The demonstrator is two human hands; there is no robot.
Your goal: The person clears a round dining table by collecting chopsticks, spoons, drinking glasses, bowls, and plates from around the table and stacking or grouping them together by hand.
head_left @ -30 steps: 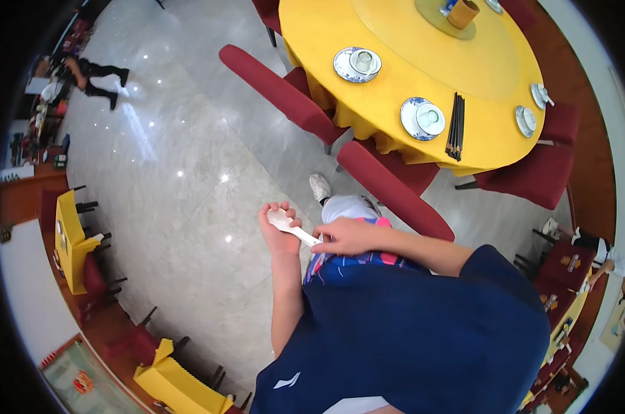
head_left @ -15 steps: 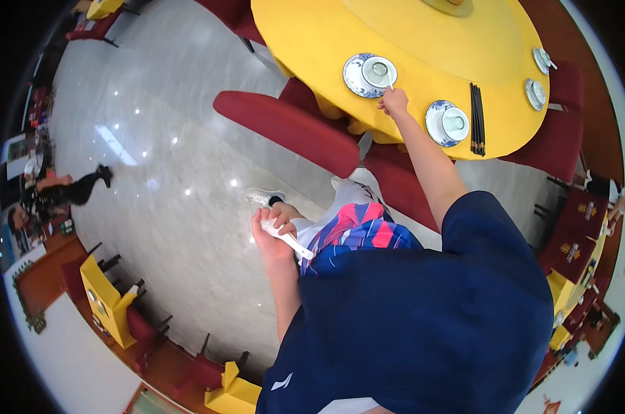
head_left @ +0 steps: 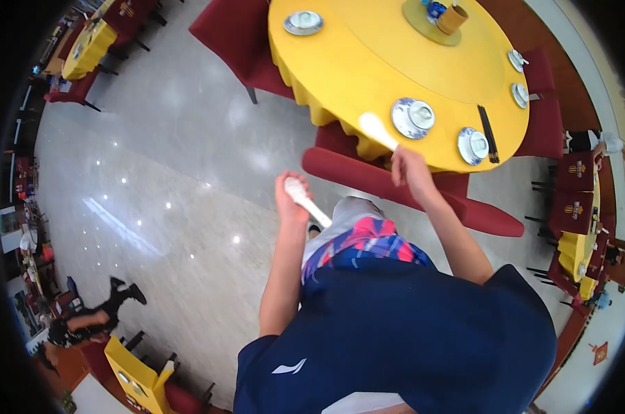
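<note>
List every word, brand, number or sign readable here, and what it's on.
No text is legible.
Gold markings on the red chair backs at right: too small and blurred to read.
White logo on the navy shirt: a mark without letters.

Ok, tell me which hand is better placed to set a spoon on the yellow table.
Probably the right hand: it holds a white spoon by the yellow table, while the left hand, also holding at least one spoon, is farther from the table.
</note>
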